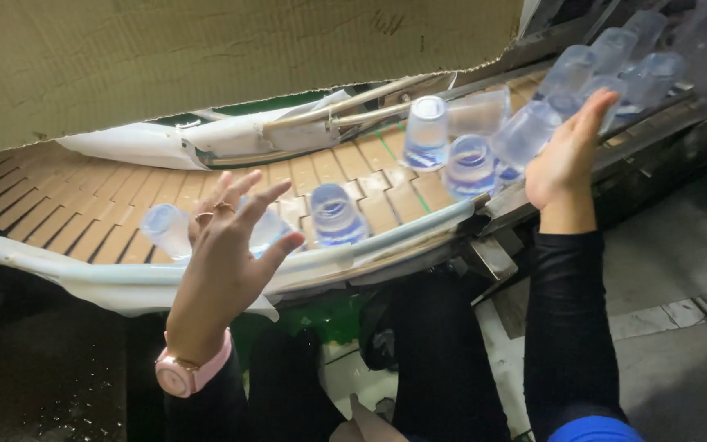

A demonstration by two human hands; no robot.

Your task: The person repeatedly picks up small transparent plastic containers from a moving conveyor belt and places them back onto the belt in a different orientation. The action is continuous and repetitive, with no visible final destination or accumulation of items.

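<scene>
Head view, looking down on a curved conveyor (pixel 83 205) of tan slats carrying clear plastic bottles with blue-tinted bases.

Left hand (pixel 227 245): raised above the near rail (pixel 353 254) of the belt, back of the hand toward the camera, wrist bent slightly upward. The fingers are spread and loosely extended, the thumb set apart to the right; the hand grips nothing. A ring sits on one finger, and a pink watch (pixel 186 372) circles the wrist above a dark sleeve. Two bottles lie just behind the fingers: one on its side to the left (pixel 165 229), and one partly hidden by the fingers (pixel 270 229) (whether the fingertips touch it cannot be told).

Right hand (pixel 570 155): stretched forward and up to the right on a straight forearm in a black sleeve, with a blue cuff edge at the frame bottom. The palm faces left, fingers together and extended, pressed flat against a tilted bottle (pixel 525 131) at the front of a crowded cluster (pixel 615 57); the hand is open, not closed round anything.

Between the two hands, further bottles stand or lean on the belt: one near the rail (pixel 335 214), one upright farther back (pixel 427 131), and one beside it (pixel 470 164).

A torn cardboard sheet (pixel 206 57) overhangs the far side of the belt.
</scene>
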